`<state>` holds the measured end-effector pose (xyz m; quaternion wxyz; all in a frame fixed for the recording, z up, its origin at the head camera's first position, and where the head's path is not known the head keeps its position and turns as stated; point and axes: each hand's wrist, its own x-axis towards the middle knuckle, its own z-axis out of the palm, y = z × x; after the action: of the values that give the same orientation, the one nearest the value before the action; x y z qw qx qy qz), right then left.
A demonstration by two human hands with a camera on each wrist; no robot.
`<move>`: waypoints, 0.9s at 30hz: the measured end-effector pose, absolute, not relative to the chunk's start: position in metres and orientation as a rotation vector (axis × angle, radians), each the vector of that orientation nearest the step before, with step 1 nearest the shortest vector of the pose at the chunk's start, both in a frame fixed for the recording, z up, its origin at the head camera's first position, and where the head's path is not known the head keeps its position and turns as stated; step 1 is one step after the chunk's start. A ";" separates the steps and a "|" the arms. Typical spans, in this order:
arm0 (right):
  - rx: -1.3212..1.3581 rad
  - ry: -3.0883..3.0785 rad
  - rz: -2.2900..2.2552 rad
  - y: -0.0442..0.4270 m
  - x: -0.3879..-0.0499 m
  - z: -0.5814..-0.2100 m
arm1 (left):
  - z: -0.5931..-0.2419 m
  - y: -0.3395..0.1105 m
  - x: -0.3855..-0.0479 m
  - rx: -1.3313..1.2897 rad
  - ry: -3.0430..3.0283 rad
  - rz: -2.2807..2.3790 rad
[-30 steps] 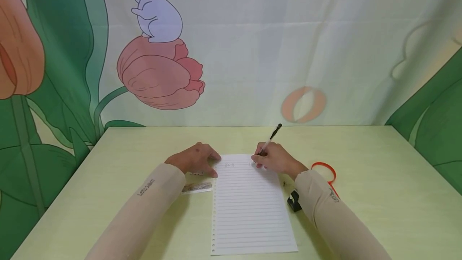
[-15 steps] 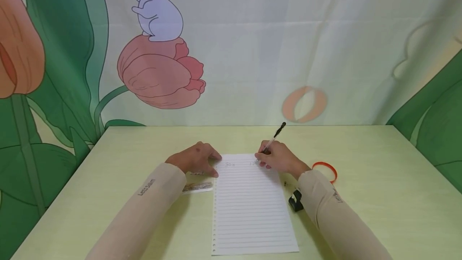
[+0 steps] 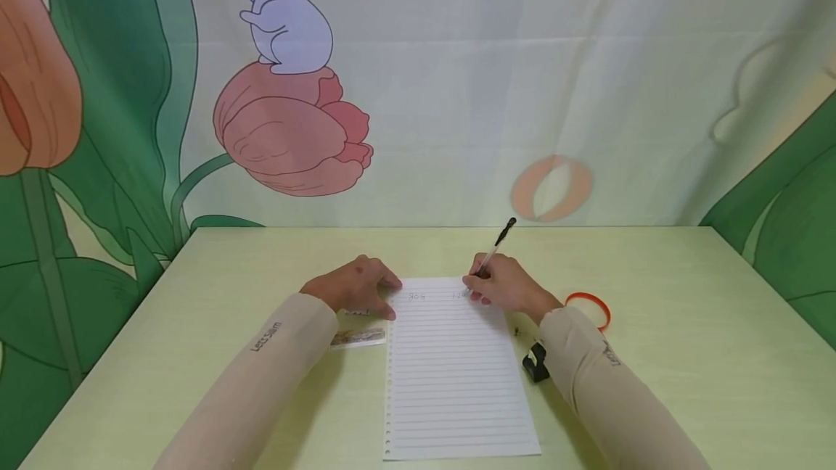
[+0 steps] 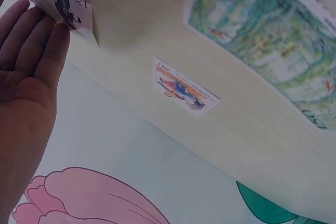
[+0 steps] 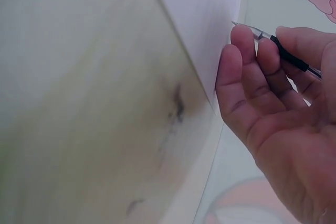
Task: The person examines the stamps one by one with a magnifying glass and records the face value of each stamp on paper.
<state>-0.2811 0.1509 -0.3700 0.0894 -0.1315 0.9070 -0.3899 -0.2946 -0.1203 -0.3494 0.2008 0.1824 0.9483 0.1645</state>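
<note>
A sheet of ruled paper (image 3: 457, 376), punched along its left side, lies upright before me on the table. My right hand (image 3: 499, 283) pinches a pen (image 3: 501, 234) with a clear barrel and black cap end, its tip at the sheet's top line. The right wrist view shows thumb and fingers around the pen's black grip (image 5: 289, 56). My left hand (image 3: 355, 285) rests at the sheet's upper left edge, fingers fairly straight. In the left wrist view, a stamp marked 120 (image 4: 73, 8) is by its fingertips, with a smaller stamp (image 4: 184, 87) and a large one (image 4: 262, 45) further off.
An orange-red loop (image 3: 590, 296) shows beside my right sleeve, which hides the rest of it. A small black object (image 3: 534, 365) lies right of the paper. Behind the pale table (image 3: 686, 296) hangs a printed curtain (image 3: 444, 93).
The pen and right hand have shifted slightly right along the top line, and more marks stand there. My left hand has stayed in place.
</note>
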 end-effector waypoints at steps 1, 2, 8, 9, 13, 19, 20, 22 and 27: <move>-0.394 2.699 -1.163 0.151 -0.281 -0.370 | -0.349 -0.120 -0.295 0.512 2.649 0.458; -0.399 2.697 -1.166 0.151 -0.281 -0.370 | -0.349 -0.120 -0.295 0.514 2.649 0.458; -0.371 2.656 -1.226 0.155 -0.281 -0.370 | -0.348 -0.119 -0.296 0.555 2.642 0.463; -0.361 2.649 -1.239 0.156 -0.281 -0.370 | -0.348 -0.119 -0.296 0.564 2.641 0.464; -0.336 2.630 -1.269 0.158 -0.280 -0.369 | -0.349 -0.122 -0.297 0.581 2.642 0.461; -0.355 2.640 -1.260 0.160 -0.280 -0.368 | -0.350 -0.123 -0.298 0.561 2.647 0.470; -0.360 2.642 -1.253 0.160 -0.280 -0.368 | -0.350 -0.123 -0.298 0.554 2.646 0.471; -0.373 2.642 -1.240 0.160 -0.280 -0.368 | -0.350 -0.122 -0.298 0.542 2.644 0.469; -0.380 2.644 -1.211 0.160 -0.279 -0.367 | -0.349 -0.120 -0.297 0.543 2.644 0.465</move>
<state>-0.2793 0.1602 -0.3669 0.1039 -0.1289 0.8966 -0.4108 -0.2972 -0.1205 -0.3494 0.2000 0.1944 0.9458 0.1662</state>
